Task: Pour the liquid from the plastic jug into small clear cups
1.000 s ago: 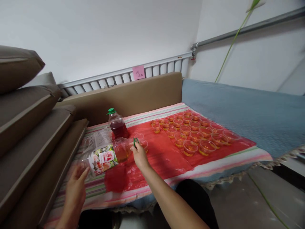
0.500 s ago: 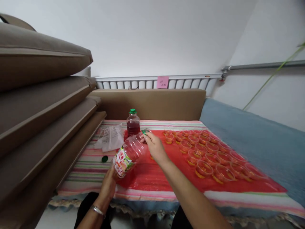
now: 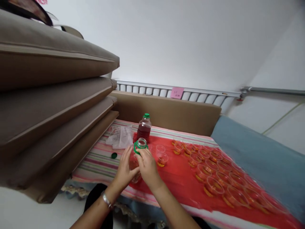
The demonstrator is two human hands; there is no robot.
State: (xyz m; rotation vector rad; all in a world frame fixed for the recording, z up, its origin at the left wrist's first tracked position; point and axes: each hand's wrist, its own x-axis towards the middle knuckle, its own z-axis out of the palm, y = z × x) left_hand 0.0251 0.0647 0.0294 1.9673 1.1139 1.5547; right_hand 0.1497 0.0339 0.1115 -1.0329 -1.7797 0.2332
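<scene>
A clear plastic bottle with an uncapped mouth and a green ring handle (image 3: 136, 148) stands between my hands. My left hand (image 3: 125, 168) is wrapped round its left side near the top. My right hand (image 3: 147, 166) pinches the green ring at the neck. Behind it stands a second bottle (image 3: 144, 129) with dark red liquid and a green cap. A loose green cap (image 3: 114, 155) lies on the striped cloth to the left. Two clear cups, one a cup with yellow liquid (image 3: 162, 160), are right of the bottle.
Several clear cups (image 3: 215, 186) in rows cover the right of the red plastic sheet (image 3: 176, 181). Plastic bags (image 3: 121, 136) lie at the back left. Stacked brown cushions (image 3: 54, 92) rise at the left. A brown panel (image 3: 166, 109) and a radiator (image 3: 197, 97) are behind.
The bottle has gone from tilted to about upright, its mouth now facing up. My left hand has moved up from its base to its upper side. The view has shifted, showing two cups beside the bottle.
</scene>
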